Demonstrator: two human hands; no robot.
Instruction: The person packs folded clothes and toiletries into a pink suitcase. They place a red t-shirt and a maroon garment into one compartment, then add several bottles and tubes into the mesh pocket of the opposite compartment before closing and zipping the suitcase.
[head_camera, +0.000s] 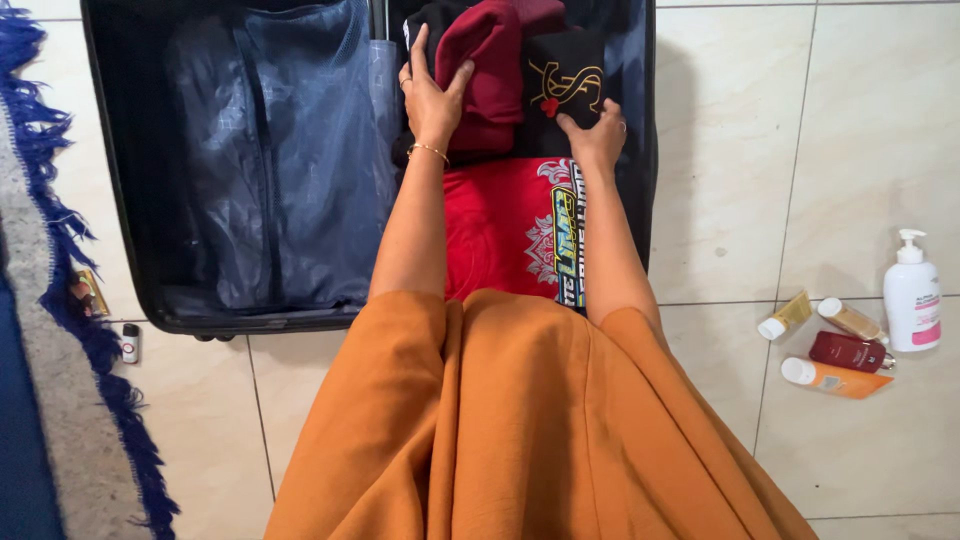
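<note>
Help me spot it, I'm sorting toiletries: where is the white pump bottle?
In the head view, the white pump bottle stands upright on the tiled floor at the far right, right of the open suitcase, beside small bottles and tubes lying on the tiles.

Soft matt cloth garments (497, 75), sheeny nylon suitcase lining (270, 160), glossy floor tiles (760, 150).

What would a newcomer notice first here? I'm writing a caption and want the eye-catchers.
First, the wide orange skirt filling the bottom centre. Above it, the left hand and right hand press on folded clothes: a maroon garment and a red printed shirt in the right half of an open black suitcase. On the tiles at right lie toiletry bottles, including a white pump bottle.
</note>
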